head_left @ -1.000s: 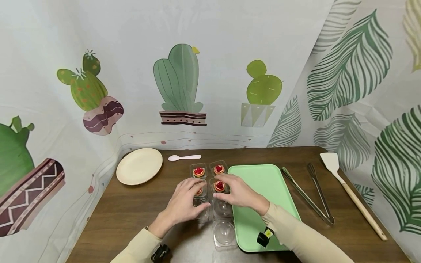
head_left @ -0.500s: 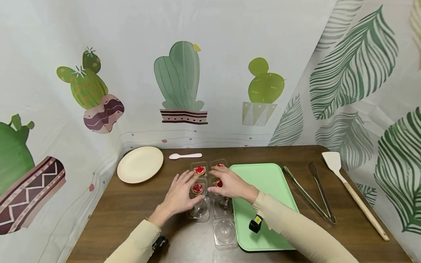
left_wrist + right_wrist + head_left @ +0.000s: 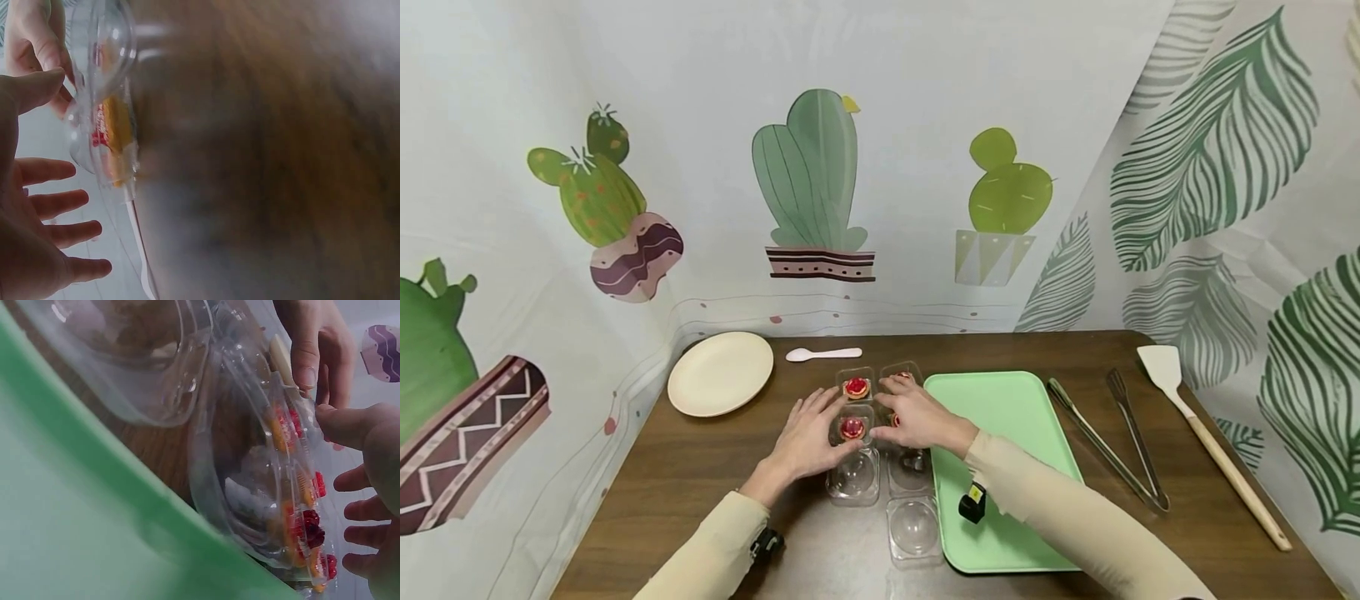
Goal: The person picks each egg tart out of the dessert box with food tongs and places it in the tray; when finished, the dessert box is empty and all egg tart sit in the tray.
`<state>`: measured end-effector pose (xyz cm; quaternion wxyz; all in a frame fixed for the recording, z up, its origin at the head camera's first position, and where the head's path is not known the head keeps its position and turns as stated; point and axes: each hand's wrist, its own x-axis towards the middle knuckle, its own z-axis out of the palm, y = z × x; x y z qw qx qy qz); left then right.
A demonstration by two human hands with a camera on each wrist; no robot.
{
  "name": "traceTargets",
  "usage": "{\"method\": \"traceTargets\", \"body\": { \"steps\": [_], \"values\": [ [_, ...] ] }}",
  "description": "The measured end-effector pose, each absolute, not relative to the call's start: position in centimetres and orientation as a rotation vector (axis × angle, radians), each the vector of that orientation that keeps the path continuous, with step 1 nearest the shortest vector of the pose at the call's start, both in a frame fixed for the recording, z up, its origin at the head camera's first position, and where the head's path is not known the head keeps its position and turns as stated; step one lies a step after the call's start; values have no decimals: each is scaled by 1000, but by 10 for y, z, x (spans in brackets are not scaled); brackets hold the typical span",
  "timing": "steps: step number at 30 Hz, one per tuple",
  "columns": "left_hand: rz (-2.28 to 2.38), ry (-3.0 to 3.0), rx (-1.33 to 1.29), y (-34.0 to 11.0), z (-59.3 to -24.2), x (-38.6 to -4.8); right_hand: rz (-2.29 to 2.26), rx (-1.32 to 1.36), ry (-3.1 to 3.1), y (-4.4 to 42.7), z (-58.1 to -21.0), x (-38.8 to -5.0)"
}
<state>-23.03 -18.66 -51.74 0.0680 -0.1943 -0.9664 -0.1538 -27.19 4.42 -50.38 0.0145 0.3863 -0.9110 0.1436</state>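
Okay, so both hands are hanging out over a little cluster of clear square plastic boxes (image 3: 867,414) in the middle of the brown wooden table (image 3: 700,475), and neither one is gripping anything. The left hand (image 3: 805,437) is spreading its fingers by the left-hand boxes, leaving a wide gap between thumb and fingers, and a round golden tart with a glossy red topping (image 3: 852,428) is sitting in the box right beside it. A second red-topped tart (image 3: 856,388) is sitting in the box just behind. The right hand (image 3: 917,417) is doing much the same over the right-hand boxes, fingers loose, thumb well apart, and it's partly covering two more tarts. I can't tell whether any fingertips are actually touching plastic. Closer to the person, some clear domed plastic pieces (image 3: 915,529) are lying next to a light green rectangular tray (image 3: 1000,467), which the right forearm is crossing. A cream round plate (image 3: 721,373) and a pale pink plastic spoon (image 3: 823,354) are lying toward the back, while metal tongs (image 3: 1138,446) and a white spatula with a wooden handle (image 3: 1225,471) are lying off to the right.
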Motion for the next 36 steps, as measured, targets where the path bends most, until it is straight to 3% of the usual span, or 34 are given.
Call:
{"method": "traceTargets", "body": {
  "steps": [36],
  "values": [
    [-558, -3010, -522, -196, -524, -234, 416, 1125, -2802, 25, -512, -287]
  ]
}}
